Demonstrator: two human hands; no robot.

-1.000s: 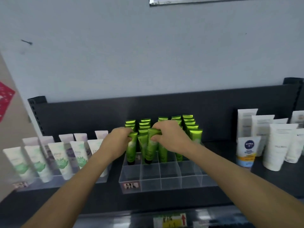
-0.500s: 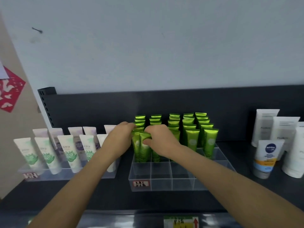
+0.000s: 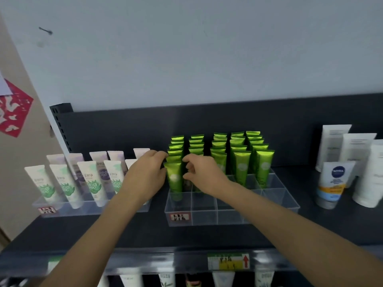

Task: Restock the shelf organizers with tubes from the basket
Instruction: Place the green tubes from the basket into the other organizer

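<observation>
Glossy green tube (image 3: 174,177), white round logo, upright in clear organizer (image 3: 232,216), left column, nearest of its line. Left grip (image 3: 148,175) against tube's left edge, closure unclear. Right grip (image 3: 199,172) loosely curled, empty, at tube's right edge.

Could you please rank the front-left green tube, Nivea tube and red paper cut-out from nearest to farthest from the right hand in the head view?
1. Front-left green tube, just left of the right hand.
2. Nivea tube, off to its right.
3. Red paper cut-out, far left on the wall.
</observation>
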